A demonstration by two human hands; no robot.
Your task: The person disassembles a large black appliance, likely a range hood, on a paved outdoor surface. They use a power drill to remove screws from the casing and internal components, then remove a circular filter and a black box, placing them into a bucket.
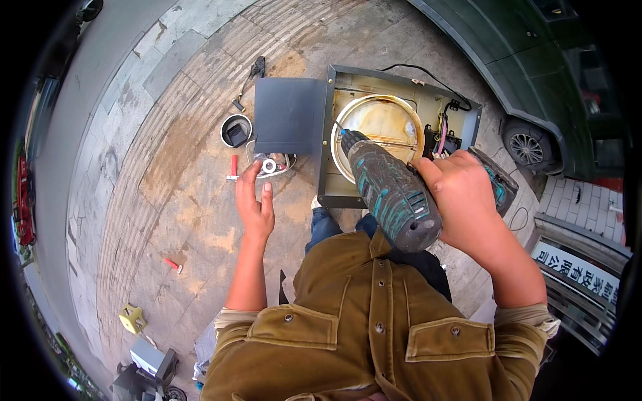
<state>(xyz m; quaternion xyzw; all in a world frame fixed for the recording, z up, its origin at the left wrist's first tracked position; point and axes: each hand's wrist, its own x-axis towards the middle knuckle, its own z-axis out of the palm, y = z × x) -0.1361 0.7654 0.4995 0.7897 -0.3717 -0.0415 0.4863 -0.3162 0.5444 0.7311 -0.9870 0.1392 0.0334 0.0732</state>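
Note:
My right hand (pixel 461 197) is wrapped around the handle of a dark, worn cordless drill (pixel 391 190) with teal patches. The drill's chuck and thin bit point up and left, over an open metal appliance housing (pixel 326 134). Inside the housing sits a round, yellow-stained pan-like part (pixel 384 120), with wires (pixel 443 127) on its right side; whether the bit touches anything, I cannot tell. Off to the left, my left hand (pixel 254 208) hangs empty with its fingers stretched out, near a white ring-shaped roll (pixel 269 166) in a clear container.
A dark flat panel (pixel 287 115) adjoins the housing's left side. Beside it stands a round bowl (pixel 236 131) holding a black piece. Red-handled tools (pixel 234 167) lie on the paving, with a yellow object (pixel 132 318) lower left. A dark green vehicle (pixel 508 60) is parked upper right.

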